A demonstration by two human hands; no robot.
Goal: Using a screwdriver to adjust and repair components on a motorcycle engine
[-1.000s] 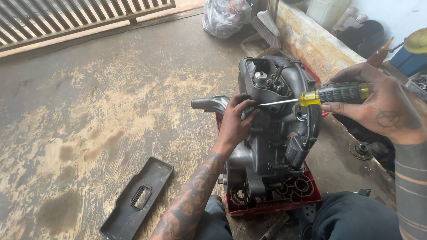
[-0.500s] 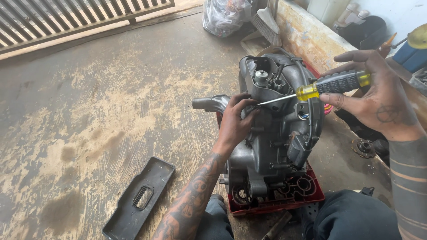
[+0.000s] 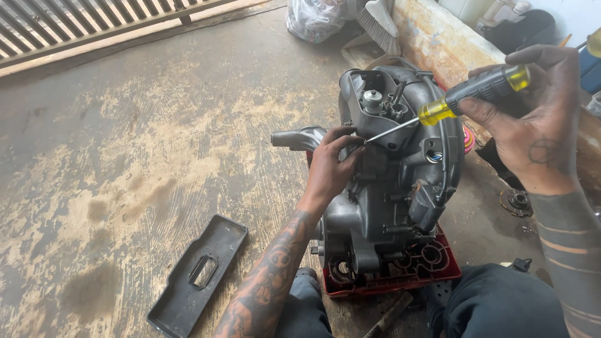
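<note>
A grey metal engine block (image 3: 400, 188) stands upright on a red plastic crate (image 3: 438, 272) between my knees. My left hand (image 3: 332, 166) rests on the engine's left side near the top, fingers curled against the casing beside a stubby grey pipe (image 3: 297, 138). My right hand (image 3: 538, 119) grips a screwdriver (image 3: 457, 103) with a yellow and black handle. Its thin shaft slants down to the left, and the tip meets the casing right at my left fingertips. The open recess at the engine's top (image 3: 375, 100) shows small fittings.
A dark rectangular plastic cover (image 3: 197, 275) lies on the stained concrete floor at the left. Behind the engine are a plastic bag (image 3: 313, 19), a brush (image 3: 379, 22) and a worn wooden beam (image 3: 438, 44). A small gear (image 3: 516, 201) lies at the right.
My right hand has lifted and tilted the screwdriver, so the handle is higher and the shaft slants more steeply. The left hand has stayed on the engine.
</note>
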